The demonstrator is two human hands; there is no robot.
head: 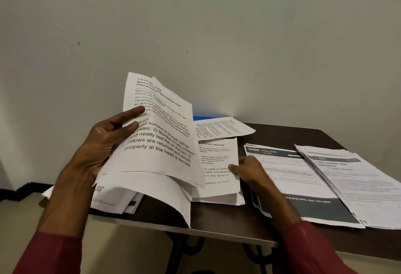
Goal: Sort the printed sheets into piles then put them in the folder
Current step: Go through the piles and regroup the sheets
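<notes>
1. Head view: the left hand (104,143) has the held sheets (156,139) up off the table (227,219). Its fingers (128,114) lie across the print and the thumb is out of sight behind, so that's a grip on a floppy, bowed sheaf.
2. The right hand (249,168) sits at the edge of the middle pile (217,165) with its fingers curled. Whether it is pinching the top page or just pressing it, I cannot tell.
3. Laid out to the right are the dark-banded pile (293,178) and the far-right pile (358,187), overlapping at their edges. The blue folder (204,118) peeks out at the back, mostly hidden.
4. Risk: the sheaf's lower pages sag over the table edge, and a slack grip could let them slide to the floor.
5. Risk: a loose sheet (223,127) lies askew above the middle pile, so a careless drop could mix the piles.
</notes>
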